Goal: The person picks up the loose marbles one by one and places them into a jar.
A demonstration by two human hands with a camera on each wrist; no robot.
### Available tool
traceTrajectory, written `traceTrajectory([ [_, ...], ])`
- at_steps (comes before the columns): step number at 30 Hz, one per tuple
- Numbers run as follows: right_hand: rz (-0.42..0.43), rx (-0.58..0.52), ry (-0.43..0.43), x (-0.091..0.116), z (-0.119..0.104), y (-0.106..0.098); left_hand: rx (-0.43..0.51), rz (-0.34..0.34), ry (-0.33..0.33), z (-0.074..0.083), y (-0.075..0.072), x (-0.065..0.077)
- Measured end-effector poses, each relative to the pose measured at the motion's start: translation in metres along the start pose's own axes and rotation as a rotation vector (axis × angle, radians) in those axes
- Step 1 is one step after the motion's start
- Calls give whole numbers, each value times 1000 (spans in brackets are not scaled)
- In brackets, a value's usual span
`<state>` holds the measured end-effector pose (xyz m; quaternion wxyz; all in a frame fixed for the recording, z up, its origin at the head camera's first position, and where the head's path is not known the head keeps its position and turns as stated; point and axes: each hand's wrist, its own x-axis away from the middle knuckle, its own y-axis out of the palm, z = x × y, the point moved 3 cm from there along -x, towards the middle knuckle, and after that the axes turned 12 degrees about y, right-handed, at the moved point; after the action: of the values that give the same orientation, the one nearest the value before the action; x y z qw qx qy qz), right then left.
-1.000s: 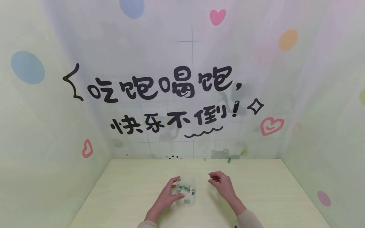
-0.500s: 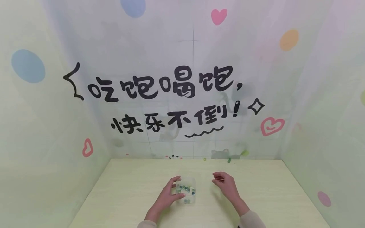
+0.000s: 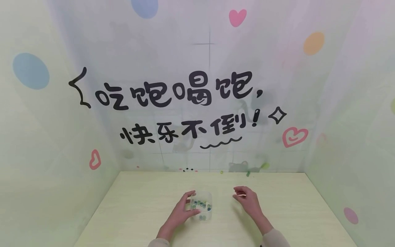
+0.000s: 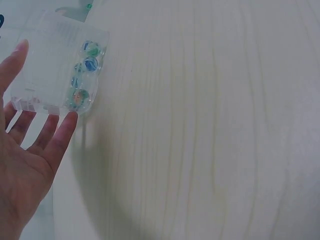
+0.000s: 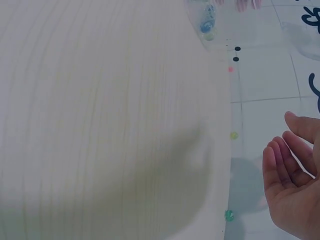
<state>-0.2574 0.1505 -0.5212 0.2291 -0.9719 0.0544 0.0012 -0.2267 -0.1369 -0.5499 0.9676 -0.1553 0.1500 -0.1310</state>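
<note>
A clear plastic container [image 3: 206, 197] with several green and blue glass marbles [image 3: 200, 203] inside stands at the middle front of the table. My left hand [image 3: 180, 211] grips it from the left side, thumb at the near side and fingers at the far side. In the left wrist view the marbles [image 4: 90, 64] gather at the container's base, seen through the clear wall. To the right of the container, apart from it, my right hand [image 3: 249, 201] hovers over the table with fingers loosely bent. Its palm [image 5: 292, 210] shows nothing held in the right wrist view.
Along the table's back edge lie green marbles [image 3: 248, 174] and a yellow-green marble [image 3: 221, 172], close to the printed back wall [image 3: 172, 154]. Side walls [image 3: 348, 164] enclose the pale wooden table [image 3: 139, 206] on the left and right.
My right hand has drifted a little to the right, farther from the container. The left hand and the container have stayed in place.
</note>
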Motion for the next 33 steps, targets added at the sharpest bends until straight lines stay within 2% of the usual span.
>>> traceTrajectory([
  [10, 9, 1, 0, -6, 8, -8, -50, -10, -13, -6, 1, -2],
  [15, 9, 18, 14, -12, 11, -15, -33, -20, -17, -7, 2, -3],
  [22, 17, 25, 46, -26, 18, -26, -2, -20, -14, -4, 2, -5],
  [33, 72, 20, 101, -53, 40, -33, -43, -22, -15, -6, 2, -7],
])
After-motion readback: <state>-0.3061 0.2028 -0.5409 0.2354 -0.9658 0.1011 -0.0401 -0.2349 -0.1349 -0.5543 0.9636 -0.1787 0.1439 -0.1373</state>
